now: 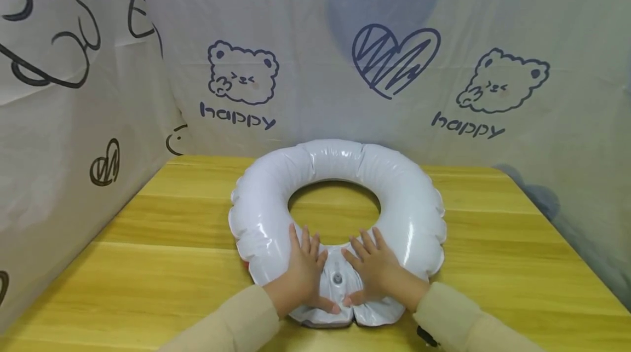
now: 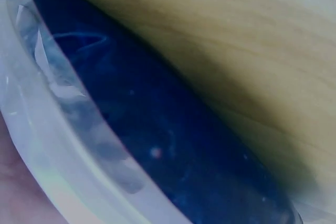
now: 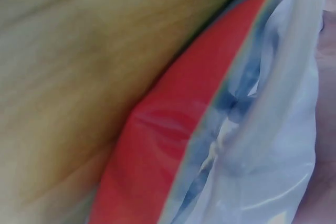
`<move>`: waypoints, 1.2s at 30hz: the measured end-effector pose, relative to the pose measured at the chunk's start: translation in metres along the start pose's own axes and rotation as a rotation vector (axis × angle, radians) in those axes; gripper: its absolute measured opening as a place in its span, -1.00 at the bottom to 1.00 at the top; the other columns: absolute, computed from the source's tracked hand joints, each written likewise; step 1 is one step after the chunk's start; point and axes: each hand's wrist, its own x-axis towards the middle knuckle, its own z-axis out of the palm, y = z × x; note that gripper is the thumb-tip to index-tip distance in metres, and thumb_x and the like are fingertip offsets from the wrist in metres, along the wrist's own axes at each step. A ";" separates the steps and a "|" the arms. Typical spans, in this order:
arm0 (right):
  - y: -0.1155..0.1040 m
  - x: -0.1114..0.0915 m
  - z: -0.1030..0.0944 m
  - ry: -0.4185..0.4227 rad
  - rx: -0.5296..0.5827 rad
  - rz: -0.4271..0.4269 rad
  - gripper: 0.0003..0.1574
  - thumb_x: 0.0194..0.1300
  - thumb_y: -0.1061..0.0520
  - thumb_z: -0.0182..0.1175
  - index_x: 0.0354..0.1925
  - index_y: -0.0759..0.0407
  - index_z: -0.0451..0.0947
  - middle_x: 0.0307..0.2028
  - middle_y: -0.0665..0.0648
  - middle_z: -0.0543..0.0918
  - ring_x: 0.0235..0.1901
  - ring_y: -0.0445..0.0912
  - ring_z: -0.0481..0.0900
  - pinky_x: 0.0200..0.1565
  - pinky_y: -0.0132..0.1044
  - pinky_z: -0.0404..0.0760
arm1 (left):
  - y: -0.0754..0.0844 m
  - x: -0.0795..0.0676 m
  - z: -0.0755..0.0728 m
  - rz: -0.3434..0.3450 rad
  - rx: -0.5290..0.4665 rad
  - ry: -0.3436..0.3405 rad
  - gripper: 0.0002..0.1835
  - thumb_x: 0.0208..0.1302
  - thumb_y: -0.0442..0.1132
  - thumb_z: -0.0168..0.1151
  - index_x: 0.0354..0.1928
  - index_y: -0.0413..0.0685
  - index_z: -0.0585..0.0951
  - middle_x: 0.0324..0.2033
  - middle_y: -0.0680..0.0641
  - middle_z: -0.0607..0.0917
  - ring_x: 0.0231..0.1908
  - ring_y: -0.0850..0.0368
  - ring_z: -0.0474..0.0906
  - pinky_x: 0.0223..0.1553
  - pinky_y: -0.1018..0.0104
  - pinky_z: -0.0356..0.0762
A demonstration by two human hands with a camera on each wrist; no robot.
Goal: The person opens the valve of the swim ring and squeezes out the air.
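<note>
A glossy white inflatable swim ring [image 1: 335,159] lies flat on the table. Its near part is flatter and wrinkled, with a small round valve [image 1: 337,278] in the middle. My left hand [image 1: 303,272] rests on the near part just left of the valve, fingers spread and pointing away. On the valve's other side, my right hand [image 1: 378,271] lies the same way, both thumbs turned inward. The left wrist view shows a dark blue lower side [image 2: 152,129] of the ring; in the right wrist view a red section [image 3: 163,135] sits below the white edge.
The yellow wood-grain table [image 1: 158,270] extends to both sides of the ring. Behind it hangs a pale cloth [image 1: 305,78] with bear and heart drawings, and more cloth hangs at the left. A small black object [image 1: 426,335] shows beside the right sleeve.
</note>
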 end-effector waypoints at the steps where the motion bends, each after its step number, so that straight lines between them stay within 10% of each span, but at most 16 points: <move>1: 0.000 0.000 0.000 0.001 0.002 -0.003 0.24 -0.10 -0.72 -0.12 0.40 -0.10 0.10 0.43 0.11 0.10 0.43 0.14 -0.04 0.39 0.09 -0.15 | 0.000 0.000 0.000 0.002 -0.006 0.005 0.18 -0.36 0.79 -0.31 0.37 0.34 0.20 0.41 -0.05 0.14 0.40 -0.23 0.00 0.30 -0.30 -0.15; 9: 0.014 -0.002 0.009 0.129 0.254 -0.103 0.22 -0.03 -0.61 0.00 0.39 0.07 0.12 0.40 0.27 0.12 0.41 0.25 -0.04 0.37 0.18 -0.17 | -0.010 0.003 0.021 0.070 -0.119 0.086 0.21 -0.30 0.78 -0.40 0.41 0.26 0.12 0.43 -0.12 0.07 0.41 -0.26 -0.08 0.27 -0.37 -0.19; 16: 0.025 -0.008 0.022 0.250 0.446 -0.180 0.22 0.03 -0.58 -0.01 0.40 0.15 0.07 0.41 0.30 0.08 0.40 0.29 -0.11 0.33 0.26 -0.18 | -0.025 0.004 0.042 0.167 -0.453 0.288 0.16 -0.11 0.67 -0.23 0.43 0.05 0.09 0.42 -0.22 0.06 0.39 -0.32 -0.07 0.22 -0.46 -0.23; 21: 0.025 -0.010 0.029 0.450 0.363 -0.199 0.28 0.00 -0.66 -0.13 0.38 0.20 0.11 0.42 0.27 0.04 0.41 0.24 -0.09 0.33 0.23 -0.17 | -0.037 0.000 0.042 0.215 -0.599 0.410 0.13 -0.01 0.56 -0.09 0.43 -0.09 0.03 0.41 -0.28 0.04 0.38 -0.33 -0.03 0.20 -0.47 -0.16; 29: 0.030 -0.010 0.033 0.954 0.122 -0.195 0.27 0.08 -0.69 -0.45 0.16 0.29 0.43 0.28 0.25 0.37 0.30 0.16 0.25 0.38 0.05 -0.08 | -0.054 -0.006 0.046 0.214 -0.498 0.537 0.16 -0.07 0.61 -0.11 0.42 -0.09 0.10 0.40 -0.24 0.13 0.37 -0.32 0.01 0.18 -0.46 -0.05; 32: 0.032 -0.013 0.032 0.970 0.178 -0.199 0.24 0.12 -0.66 -0.44 0.14 0.32 0.43 0.24 0.26 0.41 0.26 0.16 0.30 0.40 -0.06 -0.07 | -0.060 -0.011 0.050 0.209 -0.500 0.528 0.15 -0.09 0.61 -0.09 0.41 -0.04 0.12 0.40 -0.23 0.13 0.37 -0.34 0.01 0.17 -0.48 -0.06; 36: 0.027 -0.019 0.032 0.788 0.322 -0.254 0.20 0.14 -0.62 -0.34 0.24 0.34 0.32 0.29 0.30 0.33 0.30 0.16 0.25 0.40 -0.38 -0.43 | -0.064 -0.017 0.057 0.211 -0.534 0.499 0.15 -0.13 0.67 -0.18 0.40 0.02 0.17 0.40 -0.25 0.12 0.36 -0.38 0.00 0.15 -0.51 -0.09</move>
